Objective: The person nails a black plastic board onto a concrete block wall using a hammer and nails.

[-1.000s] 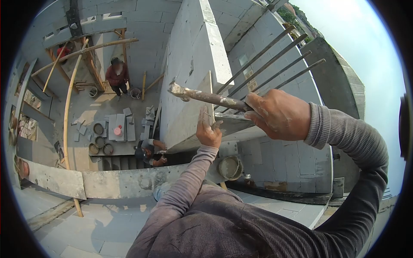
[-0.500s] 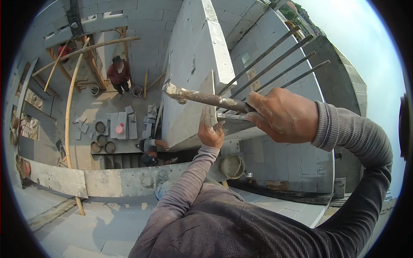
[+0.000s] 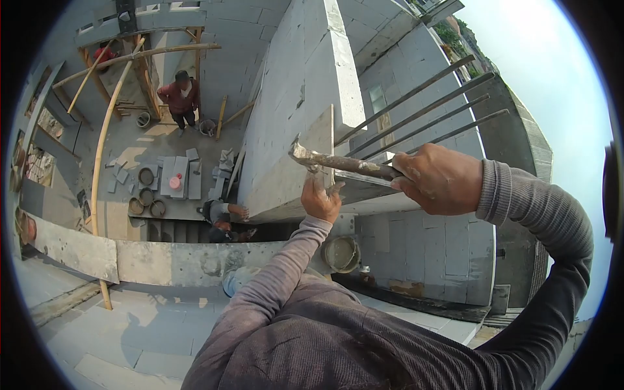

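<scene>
My right hand is wrapped round the handle of a mortar-stained hammer. The hammer's head is right by the fingertips of my left hand. Those fingers are closed against the edge of an upright flat board; the hammer head partly covers them, and whatever they pinch cannot be made out. Behind the board stands a wall of pale grey blocks. Several steel bars stick out above my right hand.
Below, a person in a dark red top stands on the floor, and another person reaches to the wall's foot. A long plank crosses in front of me. A bucket sits right of my left forearm. Bamboo poles stand left.
The hammer head has come down and to the right, close to my left fingertips. My left hand stays at the board's edge. The whole view has shifted slightly.
</scene>
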`<state>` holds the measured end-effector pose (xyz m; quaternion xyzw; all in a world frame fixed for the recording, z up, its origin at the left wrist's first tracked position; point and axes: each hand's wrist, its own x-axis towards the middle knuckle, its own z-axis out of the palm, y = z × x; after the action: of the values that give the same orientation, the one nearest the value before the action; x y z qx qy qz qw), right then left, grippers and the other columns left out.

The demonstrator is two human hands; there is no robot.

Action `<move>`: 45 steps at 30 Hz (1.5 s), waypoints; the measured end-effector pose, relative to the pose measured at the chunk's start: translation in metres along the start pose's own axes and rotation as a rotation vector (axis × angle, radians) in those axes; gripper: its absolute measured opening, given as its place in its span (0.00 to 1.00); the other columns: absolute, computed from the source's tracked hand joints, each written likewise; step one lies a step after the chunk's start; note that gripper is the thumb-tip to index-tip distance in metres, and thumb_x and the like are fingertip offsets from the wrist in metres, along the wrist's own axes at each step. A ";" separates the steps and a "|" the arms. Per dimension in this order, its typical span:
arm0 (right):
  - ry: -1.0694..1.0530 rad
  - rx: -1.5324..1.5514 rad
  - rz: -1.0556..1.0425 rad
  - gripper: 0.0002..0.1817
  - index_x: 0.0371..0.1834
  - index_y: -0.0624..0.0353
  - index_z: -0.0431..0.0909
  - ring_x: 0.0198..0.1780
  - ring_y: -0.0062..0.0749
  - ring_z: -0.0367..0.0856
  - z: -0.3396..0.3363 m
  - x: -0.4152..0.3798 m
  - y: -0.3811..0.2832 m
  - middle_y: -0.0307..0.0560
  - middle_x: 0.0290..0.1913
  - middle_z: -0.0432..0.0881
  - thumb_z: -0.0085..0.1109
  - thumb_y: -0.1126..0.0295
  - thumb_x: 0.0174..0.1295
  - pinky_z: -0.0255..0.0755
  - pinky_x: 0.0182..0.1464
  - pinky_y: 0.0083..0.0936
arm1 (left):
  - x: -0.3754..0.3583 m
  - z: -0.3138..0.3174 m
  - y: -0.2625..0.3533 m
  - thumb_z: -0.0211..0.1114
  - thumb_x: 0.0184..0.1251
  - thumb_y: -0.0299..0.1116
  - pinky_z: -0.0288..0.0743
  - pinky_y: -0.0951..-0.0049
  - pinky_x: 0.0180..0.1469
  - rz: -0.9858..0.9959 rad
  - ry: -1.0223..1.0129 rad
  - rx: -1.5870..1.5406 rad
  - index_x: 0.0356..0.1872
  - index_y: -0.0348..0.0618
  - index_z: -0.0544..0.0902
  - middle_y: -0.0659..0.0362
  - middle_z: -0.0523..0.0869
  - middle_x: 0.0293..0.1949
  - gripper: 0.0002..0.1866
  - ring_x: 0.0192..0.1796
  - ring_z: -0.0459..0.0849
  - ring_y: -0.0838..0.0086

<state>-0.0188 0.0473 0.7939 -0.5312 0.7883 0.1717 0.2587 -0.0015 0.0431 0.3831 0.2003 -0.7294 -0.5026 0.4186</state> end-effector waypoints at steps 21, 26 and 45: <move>0.067 -0.044 -0.024 0.13 0.40 0.70 0.77 0.19 0.42 0.85 -0.016 0.015 -0.021 0.53 0.19 0.82 0.59 0.67 0.74 0.79 0.22 0.35 | 0.013 -0.012 0.019 0.74 0.64 0.47 0.79 0.51 0.62 0.103 0.127 -0.037 0.74 0.37 0.69 0.41 0.80 0.65 0.42 0.62 0.82 0.42; -0.117 -0.150 0.027 0.14 0.43 0.72 0.79 0.19 0.41 0.85 -0.034 0.029 -0.024 0.54 0.20 0.83 0.58 0.67 0.75 0.80 0.21 0.33 | 0.013 -0.010 0.020 0.73 0.65 0.50 0.77 0.52 0.66 0.048 0.128 -0.056 0.74 0.39 0.71 0.45 0.80 0.68 0.41 0.67 0.80 0.44; 0.031 -0.031 0.096 0.14 0.38 0.72 0.78 0.19 0.45 0.84 -0.053 0.035 -0.060 0.53 0.18 0.81 0.55 0.68 0.76 0.80 0.23 0.36 | 0.018 -0.013 0.020 0.67 0.71 0.54 0.78 0.50 0.65 0.113 0.182 -0.072 0.71 0.36 0.72 0.42 0.80 0.66 0.38 0.65 0.81 0.41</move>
<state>0.0145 -0.0307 0.8161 -0.4993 0.8141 0.1877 0.2297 0.0013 0.0311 0.4099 0.1885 -0.6800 -0.4836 0.5178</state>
